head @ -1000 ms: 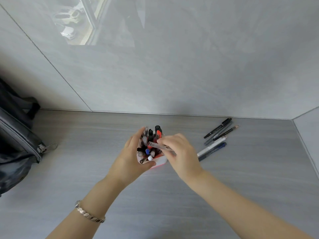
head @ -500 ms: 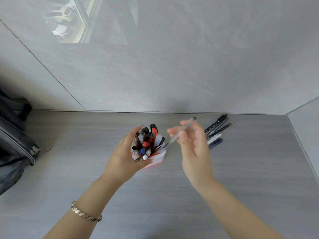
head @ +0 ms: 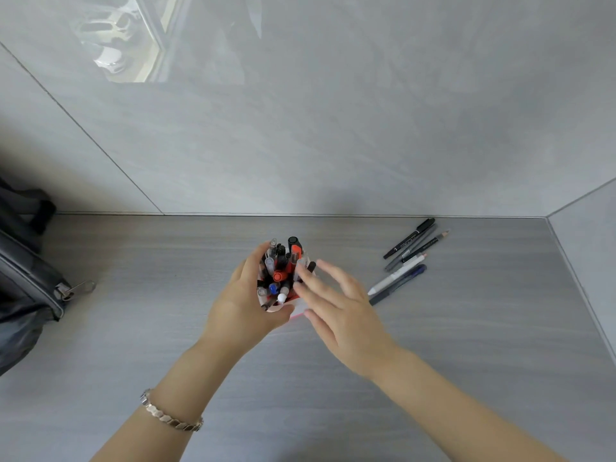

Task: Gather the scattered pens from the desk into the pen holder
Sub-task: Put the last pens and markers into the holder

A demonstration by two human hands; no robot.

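Two hands at pen holder (head: 301, 306) (L (head: 245, 303) gripping), R (head: 336, 305) open

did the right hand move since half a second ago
Yes. The right hand, now empty and open, has dropped toward the pen holder, away from the loose pens near the wall.

Pen holder (head: 296, 310): white with a red base edge, standing upright on the counter (head: 466, 345), packed full. Pens inside it (head: 281, 271) are pointing up, caps showing black, red, blue, white and clear. Loose pens (head: 405, 258) are lying well to its right near the back wall, side by side on a shared diagonal: a black marker, grey pen, pencil, white pen, dark blue pen.
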